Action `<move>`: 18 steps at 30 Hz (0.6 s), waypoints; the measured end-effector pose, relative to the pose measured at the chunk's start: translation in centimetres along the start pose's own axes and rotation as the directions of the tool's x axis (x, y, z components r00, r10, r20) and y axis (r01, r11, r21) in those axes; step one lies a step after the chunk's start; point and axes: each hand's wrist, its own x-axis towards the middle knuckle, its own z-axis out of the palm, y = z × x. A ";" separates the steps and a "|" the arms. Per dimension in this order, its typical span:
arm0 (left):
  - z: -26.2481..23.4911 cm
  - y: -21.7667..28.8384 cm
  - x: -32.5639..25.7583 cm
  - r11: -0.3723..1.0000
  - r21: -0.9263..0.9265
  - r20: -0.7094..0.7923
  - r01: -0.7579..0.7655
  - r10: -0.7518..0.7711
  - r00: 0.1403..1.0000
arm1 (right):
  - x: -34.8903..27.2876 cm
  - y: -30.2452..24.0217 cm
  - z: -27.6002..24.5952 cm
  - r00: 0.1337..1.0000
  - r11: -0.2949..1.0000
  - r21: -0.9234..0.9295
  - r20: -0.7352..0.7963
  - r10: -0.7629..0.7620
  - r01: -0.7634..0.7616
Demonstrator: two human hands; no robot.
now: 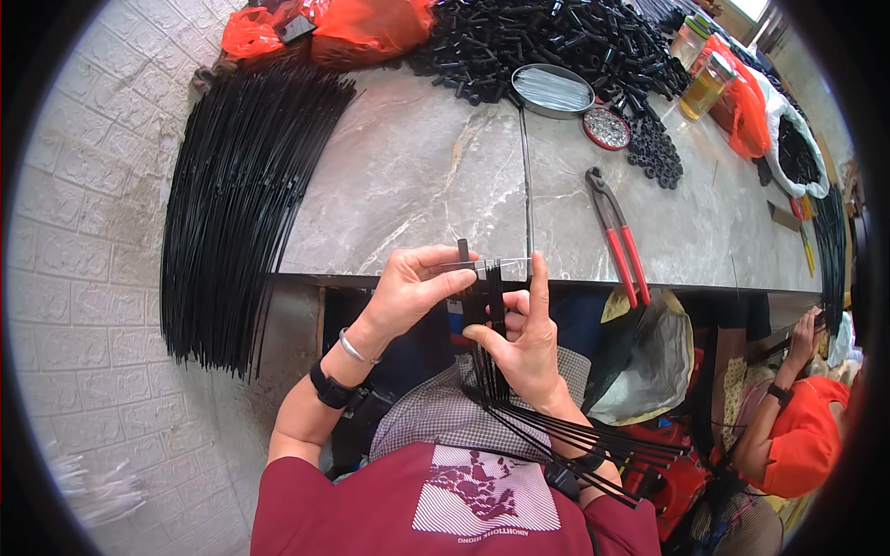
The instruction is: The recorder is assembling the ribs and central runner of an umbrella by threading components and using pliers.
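At the table's front edge, my left hand [415, 285] pinches a thin silvery rod [515, 260] that lies crosswise over a bundle of long thin black rods [491, 366]. A short black tube [463, 248] stands up beside those left fingertips; whether they also grip it, I cannot tell. My right hand [527, 347] is closed round the bundle, thumb across its front. Its index finger points up, by the far end of the silvery rod. From there the black rods hang down and fan out to the right over my right forearm.
A thick pile of black rods [236, 195] overhangs the table's left side. Red-handled cutters [619, 232] lie to the right. Farther back are black tubes [556, 42], a round tin of silvery rods [553, 90], a red dish [606, 129] and jars [706, 85]. A co-worker [797, 426] sits at right.
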 end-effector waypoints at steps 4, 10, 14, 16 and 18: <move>-0.3 -0.1 -0.1 1.000 0.001 -0.007 0.004 -0.004 1.000 | 0.1 0.0 0.1 0.999 0.999 -0.030 0.044 0.021 -0.020; -0.2 0.1 -0.1 1.000 0.008 0.001 0.008 -0.008 1.000 | 0.0 -0.3 0.2 0.998 0.990 0.128 0.000 0.060 -0.059; -0.1 0.1 -0.1 1.000 0.006 0.022 0.000 0.000 1.000 | 0.0 -0.1 0.0 0.993 0.972 0.205 -0.001 0.114 -0.112; 0.0 0.0 -0.1 1.000 0.002 0.027 -0.002 0.002 1.000 | -0.1 0.4 -0.2 0.990 0.965 0.224 0.008 0.138 -0.136; -0.1 0.1 0.0 1.000 0.025 0.039 0.008 -0.009 0.999 | -0.1 0.8 -0.4 0.980 0.945 0.262 0.085 0.178 -0.194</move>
